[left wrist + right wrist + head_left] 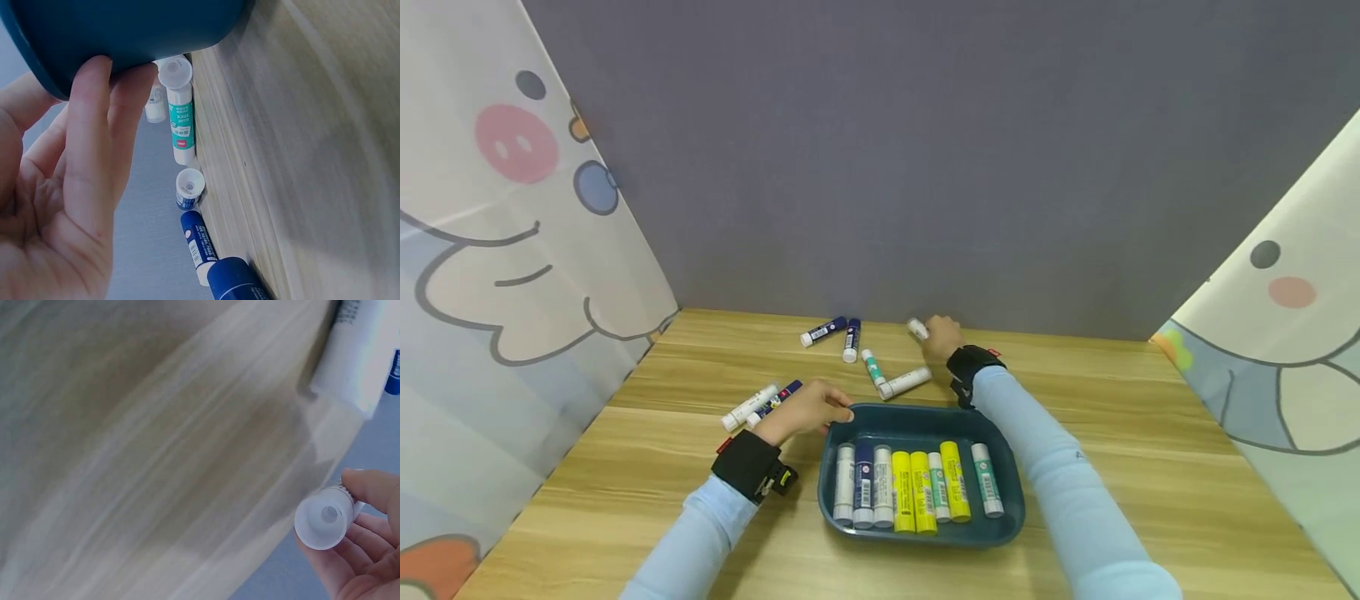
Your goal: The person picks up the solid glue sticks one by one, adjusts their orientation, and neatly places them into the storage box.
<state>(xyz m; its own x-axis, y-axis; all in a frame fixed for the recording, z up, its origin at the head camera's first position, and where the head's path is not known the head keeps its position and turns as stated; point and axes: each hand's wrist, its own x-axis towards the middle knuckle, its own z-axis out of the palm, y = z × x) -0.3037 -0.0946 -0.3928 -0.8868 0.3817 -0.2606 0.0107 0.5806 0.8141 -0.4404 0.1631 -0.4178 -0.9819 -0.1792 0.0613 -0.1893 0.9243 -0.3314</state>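
Note:
A dark teal tray (917, 537) holds a row of glue sticks in white, navy, yellow and green-white. My left hand (805, 410) grips the tray's back left corner, thumb and fingers on either side of its wall; in the left wrist view the fingers (90, 144) lie against the teal wall (125, 31). Beyond the tray, my right hand (943, 337) pinches a white glue stick (917, 329). The right wrist view shows that stick's hollow round end (322, 522) between thumb and fingers of the right hand (369, 544).
A white stick (906, 382) and a green-white stick (873, 367) lie behind the tray. Two navy sticks (823, 331) (852, 340) lie farther back. Left of the tray are a white stick (749, 407) and a navy one (775, 402). A grey panel (925, 167) stands behind the table.

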